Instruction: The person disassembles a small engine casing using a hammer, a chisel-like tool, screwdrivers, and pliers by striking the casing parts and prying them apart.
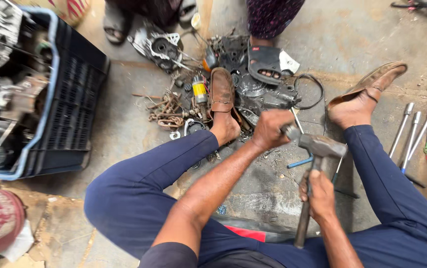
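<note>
Right hand [321, 197] closed round worn steel hammer [313, 168] shaft, blocky head raised over rough concrete floor [268, 183], left hand [270, 128] fisted on small metal part [291, 131], beyond it greasy dark engine casings [253, 84], black ribbed plastic crate [72, 94] at floor's left edge.

Left hand [269, 128] fisted, arm extended forward; right hand [319, 196] clenched, fingers wrapped, wrist near body.

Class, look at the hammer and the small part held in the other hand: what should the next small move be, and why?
Probably a short, controlled tap. The right hand grips the grey steel hammer by its handle, its head right beside the small metal part pinched in the left hand. With the fingers so close to the head, a light blow seems safer than a full swing.
</note>
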